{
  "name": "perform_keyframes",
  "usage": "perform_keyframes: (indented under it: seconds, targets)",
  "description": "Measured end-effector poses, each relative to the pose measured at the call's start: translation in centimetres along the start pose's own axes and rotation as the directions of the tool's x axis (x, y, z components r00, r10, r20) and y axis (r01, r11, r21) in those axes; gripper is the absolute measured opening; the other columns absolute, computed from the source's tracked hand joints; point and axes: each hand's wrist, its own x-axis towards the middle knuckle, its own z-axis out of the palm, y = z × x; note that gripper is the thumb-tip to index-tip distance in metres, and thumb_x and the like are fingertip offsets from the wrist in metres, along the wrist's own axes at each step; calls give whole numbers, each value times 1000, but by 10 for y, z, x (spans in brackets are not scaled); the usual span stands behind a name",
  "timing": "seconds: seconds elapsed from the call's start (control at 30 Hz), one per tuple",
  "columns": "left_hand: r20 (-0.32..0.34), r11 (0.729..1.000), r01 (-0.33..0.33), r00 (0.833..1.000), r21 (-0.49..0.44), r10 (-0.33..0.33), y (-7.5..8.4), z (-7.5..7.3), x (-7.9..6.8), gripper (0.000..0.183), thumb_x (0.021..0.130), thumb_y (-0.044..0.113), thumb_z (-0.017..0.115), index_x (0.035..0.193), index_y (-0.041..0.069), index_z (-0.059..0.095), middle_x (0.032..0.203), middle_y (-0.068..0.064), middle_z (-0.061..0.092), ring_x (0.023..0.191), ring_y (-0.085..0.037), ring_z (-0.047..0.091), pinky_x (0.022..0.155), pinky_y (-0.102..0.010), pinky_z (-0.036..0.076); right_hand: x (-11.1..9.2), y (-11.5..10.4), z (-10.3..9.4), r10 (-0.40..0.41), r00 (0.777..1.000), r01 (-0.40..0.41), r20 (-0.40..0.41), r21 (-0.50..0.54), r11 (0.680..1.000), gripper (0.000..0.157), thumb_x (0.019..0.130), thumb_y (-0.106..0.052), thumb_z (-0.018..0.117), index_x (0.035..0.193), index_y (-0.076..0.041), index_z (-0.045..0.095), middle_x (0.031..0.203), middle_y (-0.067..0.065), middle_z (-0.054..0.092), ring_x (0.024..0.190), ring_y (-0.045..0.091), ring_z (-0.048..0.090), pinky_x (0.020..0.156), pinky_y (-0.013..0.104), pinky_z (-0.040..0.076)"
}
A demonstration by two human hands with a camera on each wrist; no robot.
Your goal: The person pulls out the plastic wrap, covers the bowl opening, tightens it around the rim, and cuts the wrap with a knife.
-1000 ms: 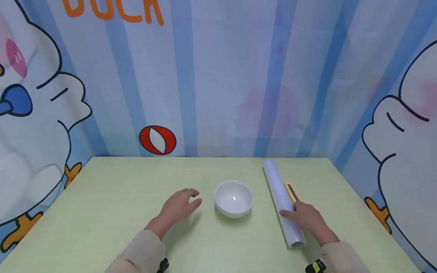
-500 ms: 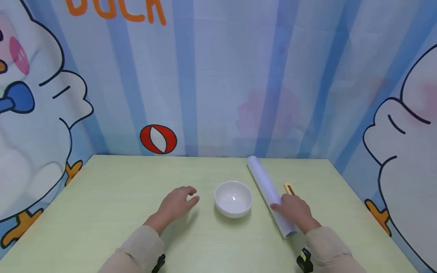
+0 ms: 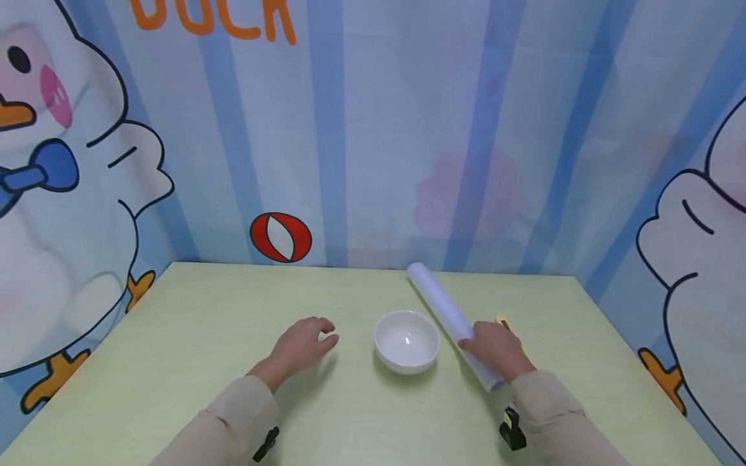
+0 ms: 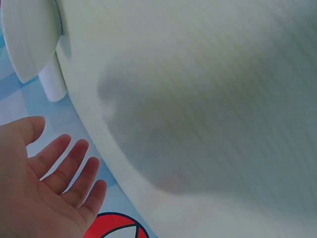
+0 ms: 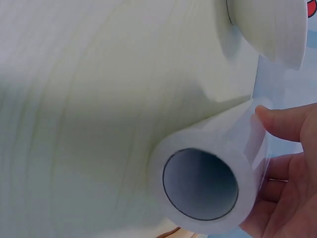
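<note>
A long, glossy white roll of plastic wrap (image 3: 441, 304) with a hollow core lies slanted across the table's right half. My right hand (image 3: 498, 349) grips its near part, thumb (image 5: 280, 121) on one side and fingers curled along the other. Just left of the roll stands a white bowl (image 3: 406, 353), upright. My left hand (image 3: 300, 344) hovers left of the bowl over the table, fingers loosely bent and nothing in them. Behind the right hand the yellow end of a utility knife (image 3: 503, 321) shows; the rest is hidden.
The pale green table (image 3: 245, 304) ends at a striped blue backdrop (image 3: 384, 129) printed with ducks and a red ball. A dark strap device (image 3: 513, 429) is worn below the right sleeve.
My right hand has shifted the roll of plastic wrap left, toward the bowl, and its far end has swung left. The left hand stays nearly in place. The view has turned slightly left.
</note>
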Motion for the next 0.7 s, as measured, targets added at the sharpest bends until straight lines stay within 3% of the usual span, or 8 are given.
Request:
perform_keyframes:
  seconds: [0.27,0.4,0.53,0.7]
  targets:
    - [13,1000,-5,1000,3,5,-4,9,3,31,88,27,59,113,9,62,114,-6,62,109,-25,55,95,-43,45,15,-3,5,-86,996,85,-10,-60,995,28,84,-31,62,89,-4,60,73,6,60,62,18,54,54,33,44]
    - [-34,993,-78,996,94,81,-9,8,3,29,85,24,64,110,10,63,109,-5,63,104,-24,56,90,-41,47,21,-8,7,-144,989,139,-40,-103,985,24,81,-29,63,88,-6,60,75,5,59,63,18,53,53,34,43]
    - [-94,966,-150,981,211,172,-12,4,6,28,82,23,68,107,11,64,103,-4,64,97,-22,57,85,-38,49,28,-13,9,-194,979,184,-66,-133,974,23,80,-27,65,90,-7,61,78,5,59,65,17,52,55,35,44]
    - [-84,938,-193,971,287,225,-12,5,12,29,82,24,68,107,11,64,101,-4,64,95,-21,57,83,-37,49,35,-15,10,-221,974,208,-56,-170,963,23,82,-26,65,95,-7,61,80,6,59,66,17,51,57,34,43]
